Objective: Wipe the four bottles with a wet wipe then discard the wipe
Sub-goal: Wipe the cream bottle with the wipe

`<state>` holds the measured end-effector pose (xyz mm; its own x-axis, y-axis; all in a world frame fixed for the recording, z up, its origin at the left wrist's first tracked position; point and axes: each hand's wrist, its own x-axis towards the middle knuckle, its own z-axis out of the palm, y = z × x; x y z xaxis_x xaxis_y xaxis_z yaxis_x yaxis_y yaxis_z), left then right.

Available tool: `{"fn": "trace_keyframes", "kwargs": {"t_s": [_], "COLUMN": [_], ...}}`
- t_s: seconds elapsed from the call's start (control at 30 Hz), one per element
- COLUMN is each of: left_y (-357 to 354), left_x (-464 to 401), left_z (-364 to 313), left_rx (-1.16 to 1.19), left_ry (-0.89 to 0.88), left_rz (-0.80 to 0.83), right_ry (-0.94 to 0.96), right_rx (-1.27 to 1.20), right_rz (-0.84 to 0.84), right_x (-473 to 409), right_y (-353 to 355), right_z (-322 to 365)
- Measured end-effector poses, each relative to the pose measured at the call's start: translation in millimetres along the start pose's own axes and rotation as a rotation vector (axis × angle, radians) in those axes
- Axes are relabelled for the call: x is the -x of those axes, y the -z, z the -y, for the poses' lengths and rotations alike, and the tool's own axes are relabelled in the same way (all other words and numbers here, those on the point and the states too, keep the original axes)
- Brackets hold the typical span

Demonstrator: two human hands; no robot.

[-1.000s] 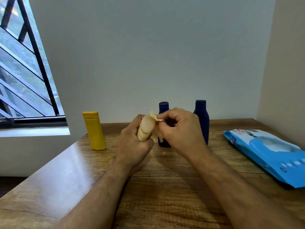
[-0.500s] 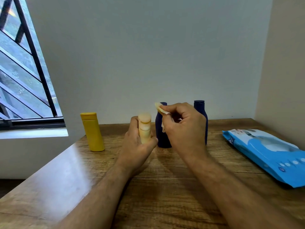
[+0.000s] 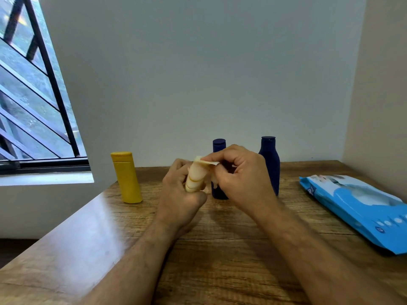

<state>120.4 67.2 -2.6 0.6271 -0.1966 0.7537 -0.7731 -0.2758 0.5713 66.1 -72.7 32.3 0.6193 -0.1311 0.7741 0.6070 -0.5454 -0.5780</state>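
Note:
My left hand (image 3: 179,194) grips a small cream bottle (image 3: 196,178) with thin yellow bands, tilted to the right above the wooden table (image 3: 220,249). My right hand (image 3: 240,175) pinches a crumpled wet wipe (image 3: 207,161) against the bottle's top. A yellow bottle (image 3: 127,177) stands at the left. Two dark blue bottles stand behind my hands: a smaller one (image 3: 219,146), mostly hidden, and a taller one (image 3: 269,159) to its right.
A blue pack of wet wipes (image 3: 356,208) lies flat near the table's right edge. A wall runs close behind the bottles and along the right. A barred window (image 3: 33,106) is at the left.
The cream bottle stood upright half a second ago; it is now tilted right again, and my right hand has brought the wipe back onto its top.

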Motion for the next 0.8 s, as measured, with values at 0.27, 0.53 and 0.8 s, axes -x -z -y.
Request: {"fn": "trace_keyframes", "kwargs": {"t_s": [0.27, 0.53, 0.8], "left_y": [1, 0, -5], "left_x": [0, 5, 9], "left_z": [-7, -12, -16], "left_rx": [0.438, 0.577, 0.387], "left_ry": [0.219, 0.386, 0.251], "left_rz": [0.053, 0.075, 0.122], "right_ry": [0.179, 0.079, 0.266], "right_rx": [0.061, 0.148, 0.177], "right_rz": [0.125, -0.053, 0.102], "right_x": [8, 5, 16], "right_y": [-6, -3, -15], "right_z": [7, -7, 4]}}
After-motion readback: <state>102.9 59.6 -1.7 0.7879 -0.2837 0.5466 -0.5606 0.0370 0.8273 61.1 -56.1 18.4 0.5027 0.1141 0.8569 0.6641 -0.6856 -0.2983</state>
